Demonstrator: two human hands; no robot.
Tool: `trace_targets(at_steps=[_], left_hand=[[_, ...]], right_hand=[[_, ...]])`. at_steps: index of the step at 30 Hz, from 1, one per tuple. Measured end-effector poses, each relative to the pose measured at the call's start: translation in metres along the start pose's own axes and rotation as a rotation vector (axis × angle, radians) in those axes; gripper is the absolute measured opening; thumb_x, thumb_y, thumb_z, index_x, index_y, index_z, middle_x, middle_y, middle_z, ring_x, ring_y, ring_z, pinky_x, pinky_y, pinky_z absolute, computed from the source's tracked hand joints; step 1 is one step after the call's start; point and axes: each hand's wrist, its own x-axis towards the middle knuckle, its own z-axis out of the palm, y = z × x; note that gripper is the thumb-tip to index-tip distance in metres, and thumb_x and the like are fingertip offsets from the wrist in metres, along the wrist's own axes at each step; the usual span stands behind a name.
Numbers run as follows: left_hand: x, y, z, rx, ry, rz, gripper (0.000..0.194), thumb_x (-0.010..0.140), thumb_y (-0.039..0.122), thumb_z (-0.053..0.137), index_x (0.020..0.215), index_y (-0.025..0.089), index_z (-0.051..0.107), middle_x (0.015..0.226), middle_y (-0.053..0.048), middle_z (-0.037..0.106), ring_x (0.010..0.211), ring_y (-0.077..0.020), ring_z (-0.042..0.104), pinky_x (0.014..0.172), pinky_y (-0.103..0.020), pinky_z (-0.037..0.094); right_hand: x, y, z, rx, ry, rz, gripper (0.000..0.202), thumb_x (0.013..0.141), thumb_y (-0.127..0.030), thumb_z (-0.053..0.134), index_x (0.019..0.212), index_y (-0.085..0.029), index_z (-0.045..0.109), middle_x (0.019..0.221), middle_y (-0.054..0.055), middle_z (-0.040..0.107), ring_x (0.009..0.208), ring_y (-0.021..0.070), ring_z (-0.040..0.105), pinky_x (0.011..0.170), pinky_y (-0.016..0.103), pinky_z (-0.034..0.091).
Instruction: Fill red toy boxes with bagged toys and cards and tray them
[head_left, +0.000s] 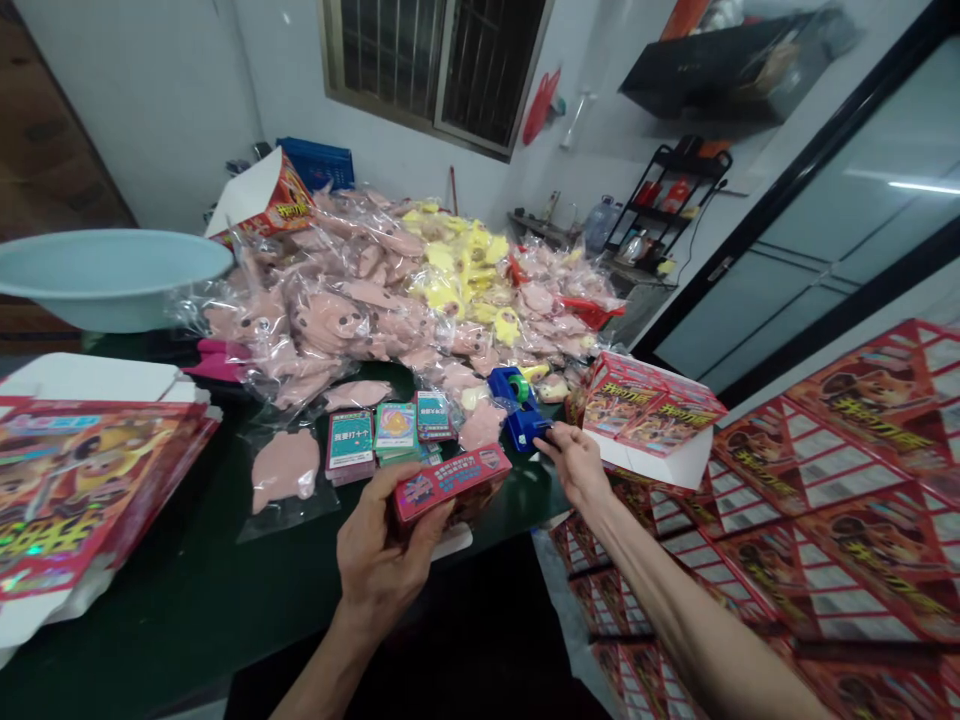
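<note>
A small red printed box [450, 485] is gripped at its left end by my left hand [386, 550], thumb in front and fingers behind. My right hand [577, 465] has its fingertips pinched together against the front end of a blue tape dispenser [525, 425]. The dispenser carries a green-cored roll [519, 388]; whatever strip lies between the fingers is too small to make out. Behind the box sit stacks of printed cards [351, 445]. To their left lies a pink animal-shaped piece [285, 470] in a clear bag.
Bagged pink and yellow plush pieces [337, 310] heap across the table's back. Flattened red cartons [82, 480] lie left, below a pale blue basin [112, 275]. A red display box [649, 410] stands right of the dispenser. Many red boxes [847, 540] are stacked at the right.
</note>
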Motion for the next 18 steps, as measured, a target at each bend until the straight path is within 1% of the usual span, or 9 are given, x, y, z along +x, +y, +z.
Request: trace_targets(at_steps=[3, 6, 7, 9, 12, 14, 15, 16, 18], left_hand=[[0.002, 0.003, 0.000, 0.030, 0.002, -0.010, 0.031, 0.074, 0.022, 0.067, 0.103, 0.017, 0.055, 0.090, 0.000, 0.066, 0.073, -0.0109, 0.064, 0.069, -0.017, 0.051], [0.002, 0.005, 0.000, 0.043, 0.020, -0.024, 0.031, 0.074, 0.022, 0.068, 0.102, 0.017, 0.056, 0.087, 0.001, 0.067, 0.069, -0.0096, 0.064, 0.065, -0.015, 0.050], [0.003, 0.006, 0.001, 0.041, 0.025, -0.031, 0.031, 0.074, 0.022, 0.068, 0.102, 0.017, 0.056, 0.087, 0.001, 0.067, 0.069, -0.0094, 0.063, 0.065, -0.015, 0.050], [0.003, 0.006, 0.001, 0.028, 0.025, -0.053, 0.032, 0.074, 0.021, 0.067, 0.103, 0.017, 0.056, 0.086, 0.001, 0.067, 0.070, -0.0095, 0.064, 0.067, -0.015, 0.050], [0.003, 0.006, 0.000, 0.023, -0.001, -0.064, 0.034, 0.074, 0.022, 0.068, 0.105, 0.017, 0.055, 0.087, 0.001, 0.067, 0.072, -0.0101, 0.064, 0.068, -0.016, 0.050], [0.002, 0.006, -0.001, 0.037, -0.017, -0.057, 0.034, 0.073, 0.022, 0.068, 0.105, 0.017, 0.055, 0.088, 0.000, 0.067, 0.072, -0.0106, 0.064, 0.067, -0.017, 0.051], [0.001, 0.007, -0.002, 0.045, -0.020, -0.051, 0.034, 0.073, 0.022, 0.068, 0.105, 0.017, 0.055, 0.088, 0.000, 0.067, 0.073, -0.0111, 0.065, 0.068, -0.018, 0.051], [0.001, 0.007, -0.002, 0.053, -0.017, -0.044, 0.034, 0.074, 0.022, 0.068, 0.105, 0.017, 0.055, 0.089, -0.001, 0.067, 0.074, -0.0116, 0.065, 0.068, -0.019, 0.051], [0.000, 0.007, -0.003, 0.063, -0.006, -0.024, 0.034, 0.074, 0.022, 0.067, 0.105, 0.018, 0.055, 0.089, -0.001, 0.067, 0.074, -0.0126, 0.065, 0.068, -0.021, 0.052]], right_hand=[[-0.002, 0.019, 0.002, -0.028, 0.013, 0.001, 0.021, 0.085, -0.031, 0.058, 0.072, -0.014, 0.055, 0.070, -0.003, 0.055, 0.061, 0.0082, 0.055, 0.057, 0.024, 0.051], [0.005, 0.026, 0.000, -0.129, 0.010, -0.010, 0.018, 0.088, -0.030, 0.056, 0.085, -0.012, 0.058, 0.078, -0.001, 0.059, 0.063, 0.0090, 0.056, 0.058, 0.024, 0.048], [0.005, 0.026, -0.001, -0.161, 0.012, -0.030, 0.017, 0.087, -0.029, 0.057, 0.083, -0.012, 0.059, 0.077, -0.001, 0.058, 0.064, 0.0095, 0.055, 0.059, 0.025, 0.048], [-0.002, 0.020, -0.006, -0.210, 0.018, -0.090, 0.018, 0.080, -0.024, 0.062, 0.068, -0.013, 0.058, 0.071, -0.001, 0.056, 0.066, 0.0111, 0.053, 0.063, 0.026, 0.045], [-0.039, 0.001, -0.014, -0.237, 0.005, -0.186, 0.022, 0.070, -0.019, 0.065, 0.051, -0.015, 0.055, 0.062, 0.000, 0.051, 0.068, 0.0137, 0.048, 0.064, 0.026, 0.039], [-0.074, -0.018, -0.016, -0.220, -0.072, -0.223, 0.017, 0.072, -0.024, 0.064, 0.058, -0.016, 0.059, 0.062, -0.001, 0.050, 0.063, 0.0130, 0.045, 0.059, 0.025, 0.035], [-0.092, -0.029, -0.016, -0.196, -0.147, -0.230, 0.017, 0.075, -0.028, 0.063, 0.063, -0.017, 0.060, 0.059, -0.003, 0.048, 0.058, 0.0115, 0.043, 0.055, 0.024, 0.033], [-0.110, -0.040, -0.013, -0.139, -0.271, -0.217, 0.017, 0.079, -0.031, 0.061, 0.068, -0.017, 0.060, 0.057, -0.004, 0.046, 0.055, 0.0101, 0.040, 0.052, 0.023, 0.030], [-0.138, -0.060, -0.003, 0.035, -0.443, -0.156, 0.019, 0.082, -0.034, 0.060, 0.073, -0.017, 0.060, 0.054, -0.006, 0.041, 0.049, 0.0076, 0.035, 0.047, 0.022, 0.026]])
